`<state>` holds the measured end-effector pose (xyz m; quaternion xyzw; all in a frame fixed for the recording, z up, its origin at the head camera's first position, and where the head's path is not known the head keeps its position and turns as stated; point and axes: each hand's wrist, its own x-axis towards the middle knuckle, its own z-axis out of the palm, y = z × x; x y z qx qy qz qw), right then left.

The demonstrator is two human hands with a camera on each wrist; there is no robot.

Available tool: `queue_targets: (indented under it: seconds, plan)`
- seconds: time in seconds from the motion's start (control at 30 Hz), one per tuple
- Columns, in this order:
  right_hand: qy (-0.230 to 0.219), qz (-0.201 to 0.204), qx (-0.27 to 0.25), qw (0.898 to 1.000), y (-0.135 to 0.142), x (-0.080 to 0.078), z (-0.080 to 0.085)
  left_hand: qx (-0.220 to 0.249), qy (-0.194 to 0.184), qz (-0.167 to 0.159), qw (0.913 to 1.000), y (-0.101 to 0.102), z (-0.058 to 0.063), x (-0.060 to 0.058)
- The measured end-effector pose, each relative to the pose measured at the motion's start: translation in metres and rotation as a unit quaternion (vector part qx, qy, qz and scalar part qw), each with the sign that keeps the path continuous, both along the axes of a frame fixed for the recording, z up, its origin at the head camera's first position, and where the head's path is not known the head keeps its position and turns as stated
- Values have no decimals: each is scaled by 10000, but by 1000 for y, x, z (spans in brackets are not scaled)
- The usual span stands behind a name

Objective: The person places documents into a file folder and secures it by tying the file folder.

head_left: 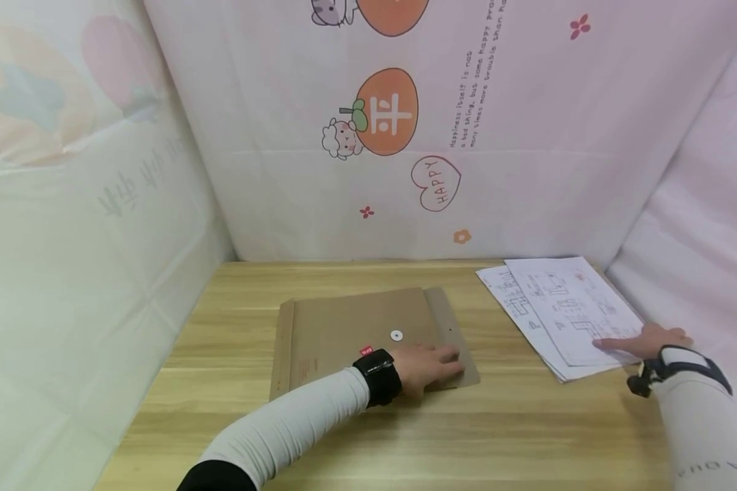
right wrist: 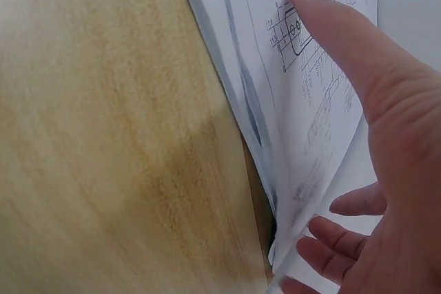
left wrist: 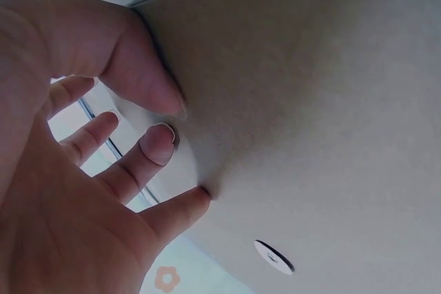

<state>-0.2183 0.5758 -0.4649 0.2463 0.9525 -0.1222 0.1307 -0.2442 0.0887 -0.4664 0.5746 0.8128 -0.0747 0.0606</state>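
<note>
A brown kraft-paper document envelope [head_left: 350, 317] lies on the wooden table, with a white round button [head_left: 396, 335] and a small red tag [head_left: 366, 350]. My left hand [head_left: 425, 368] rests at its near right part, by the greyer flap [head_left: 447, 320]. In the left wrist view the spread fingertips touch the brown surface, and the thumb [left wrist: 141, 67] lies along it near an edge. Over at the right, two overlapping sheets of printed drawings [head_left: 565, 307] lie askew. My right hand [head_left: 660, 339] has its straight thumb [right wrist: 337, 25] on the top sheet, its other fingers spread beyond the paper's edge.
The wooden table [head_left: 516, 429] spans the space below both arms. White printed cloth [head_left: 270, 170] hangs behind it, and more cloth closes the left and right sides. The papers' right edge lies close to the right cloth [head_left: 700, 259].
</note>
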Motion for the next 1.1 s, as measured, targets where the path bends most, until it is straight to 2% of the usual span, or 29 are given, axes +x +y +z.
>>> queue_targets:
  seconds: [0.1, 0.17, 0.27, 0.47, 0.57, 0.7, 0.77, 0.83, 1.0, 1.1]
  plan:
    - [0, 86, 45, 10000, 23, -9, -17, -5, -27, -7, 10000, 0, 0, 1]
    - [7, 172, 22, 9998, 30, -13, -20, 7, -67, -1, 10000, 0, -1, 1]
    - [55, 250, 101, 9996, 26, -11, -16, 33, -88, -3, 10000, 0, -3, -1]
    - [113, 66, 162, 9998, -8, 3, 7, 20, 26, -24, 10000, 0, -3, -3]
    - [117, 77, 197, 9997, -6, 2, 5, -3, 22, -16, 10000, 0, -2, -2]
    - [177, 257, 267, 9992, 21, -7, -14, -15, -27, -10, 10000, 0, -3, -1]
    - [150, 320, 196, 9992, 28, -8, -18, -22, -71, 2, 10000, 1, -4, 0]
    - [131, 314, 190, 9992, 27, -7, -18, -26, -99, 20, 9999, 1, -6, -1]
    - [5, 313, 71, 9995, 3, 2, 0, 11, -66, 10, 10000, 2, -11, -4]
    - [-41, 436, -81, 9990, 5, 0, 0, 29, 13, -16, 10000, 3, -13, -5]
